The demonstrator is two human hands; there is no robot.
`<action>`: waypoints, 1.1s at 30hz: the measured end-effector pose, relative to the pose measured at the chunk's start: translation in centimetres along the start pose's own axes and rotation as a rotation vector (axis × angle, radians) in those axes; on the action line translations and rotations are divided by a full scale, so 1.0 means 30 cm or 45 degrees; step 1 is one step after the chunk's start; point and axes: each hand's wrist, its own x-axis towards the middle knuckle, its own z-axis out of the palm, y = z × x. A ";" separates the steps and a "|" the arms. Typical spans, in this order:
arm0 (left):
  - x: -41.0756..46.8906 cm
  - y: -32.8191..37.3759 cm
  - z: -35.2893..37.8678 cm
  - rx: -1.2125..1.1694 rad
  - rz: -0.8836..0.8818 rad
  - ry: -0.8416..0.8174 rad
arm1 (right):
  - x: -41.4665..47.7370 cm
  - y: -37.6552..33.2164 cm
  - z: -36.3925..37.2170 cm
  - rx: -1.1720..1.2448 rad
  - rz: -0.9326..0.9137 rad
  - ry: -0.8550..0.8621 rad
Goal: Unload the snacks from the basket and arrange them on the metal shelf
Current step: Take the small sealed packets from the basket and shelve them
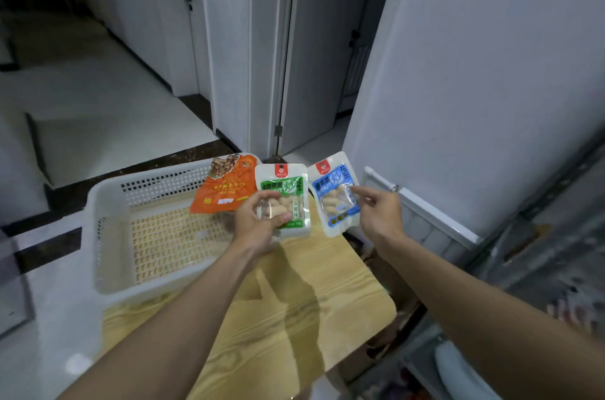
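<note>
My left hand [258, 223] grips a green peanut packet [291, 200] and, behind it, an orange snack packet [222, 190], both lifted over the right end of the white perforated basket [108, 203]. My right hand [379, 216] pinches a blue peanut packet [334, 193] by its right edge, holding it upright just right of the green one. The basket sits on a light wooden table [294, 318] and its visible floor holds nothing. The metal shelf [540, 252] stands at the right, dim and blurred.
A white radiator-like panel [425, 216] runs along the wall beyond the table's right edge. White doors and wall corners stand behind the basket. The floor to the left is pale tile with dark strips. A white rounded object [458, 373] lies low at the right.
</note>
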 end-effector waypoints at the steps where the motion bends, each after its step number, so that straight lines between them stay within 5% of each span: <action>1: -0.039 0.011 -0.006 0.006 0.032 -0.030 | -0.047 -0.011 -0.032 0.013 -0.016 0.041; 18: -0.675 0.230 0.180 0.026 0.209 -0.544 | -0.690 -0.093 -0.636 0.081 0.040 0.463; 33: -1.442 0.354 1.060 0.074 0.424 -1.081 | -1.264 0.132 -1.700 0.165 0.134 0.943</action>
